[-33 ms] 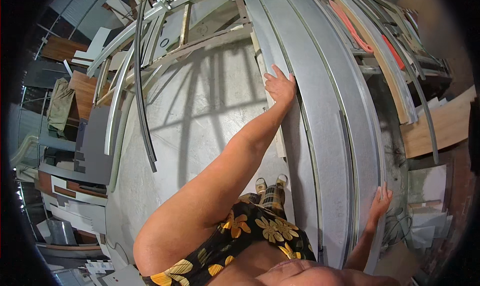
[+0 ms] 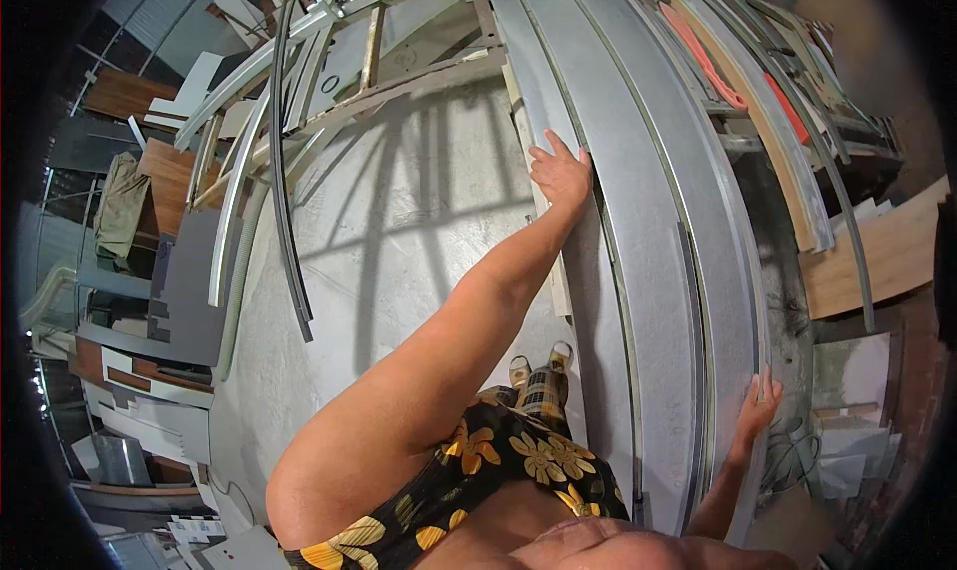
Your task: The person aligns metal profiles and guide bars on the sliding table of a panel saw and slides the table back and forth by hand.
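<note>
Several long grey metal panels (image 2: 638,271) with bright edges lie side by side, running from the far side toward my body. My left hand (image 2: 561,176) rests across the leftmost panel, fingers spread, with one digit at the gap beside the adjoining panel. Lower on the right, my right hand (image 2: 763,403) is at the outer edge of the rightmost panel (image 2: 726,311), its fingers bent against that edge. Part of its grip is hidden from view.
A metal frame (image 2: 399,92) stands at the far left, with a dark strip (image 2: 284,191) hanging before it. Wooden boards (image 2: 867,251) and an orange strap (image 2: 703,57) are on the right. Offcut sheets (image 2: 189,281) line the left. My shoes (image 2: 561,354) are on the concrete floor (image 2: 319,271).
</note>
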{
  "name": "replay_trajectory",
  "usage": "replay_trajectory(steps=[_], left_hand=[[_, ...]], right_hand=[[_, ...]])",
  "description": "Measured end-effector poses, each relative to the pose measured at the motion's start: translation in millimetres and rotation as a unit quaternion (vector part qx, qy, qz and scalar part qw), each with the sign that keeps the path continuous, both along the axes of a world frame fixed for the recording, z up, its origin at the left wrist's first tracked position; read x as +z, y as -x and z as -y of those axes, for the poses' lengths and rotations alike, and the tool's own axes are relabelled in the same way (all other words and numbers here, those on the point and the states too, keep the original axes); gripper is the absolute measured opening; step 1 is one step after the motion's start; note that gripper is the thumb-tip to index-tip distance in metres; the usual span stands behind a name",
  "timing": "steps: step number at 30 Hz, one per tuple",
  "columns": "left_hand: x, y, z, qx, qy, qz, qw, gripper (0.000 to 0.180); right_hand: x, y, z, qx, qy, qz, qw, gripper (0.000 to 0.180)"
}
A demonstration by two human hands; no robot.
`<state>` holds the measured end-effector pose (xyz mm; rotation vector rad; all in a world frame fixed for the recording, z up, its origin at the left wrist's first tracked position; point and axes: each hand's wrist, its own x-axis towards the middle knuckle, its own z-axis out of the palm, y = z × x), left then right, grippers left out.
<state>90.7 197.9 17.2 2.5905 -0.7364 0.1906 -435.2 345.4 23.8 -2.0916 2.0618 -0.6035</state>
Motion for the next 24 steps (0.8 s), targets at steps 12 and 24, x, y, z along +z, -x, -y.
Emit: replay_trajectory(steps=[12, 24], left_hand=[[7, -36, 13, -0.016, -0.044, -0.044, 0.998, 0.078], [8, -67, 24, -0.020, -0.046, -0.061, 0.997, 0.078]], right_hand=[[-17, -13, 21, -0.001, 0.006, -0.031, 1.000, 0.036], [3, -75, 58, -0.012, 0.001, -0.017, 1.000, 0.038]])
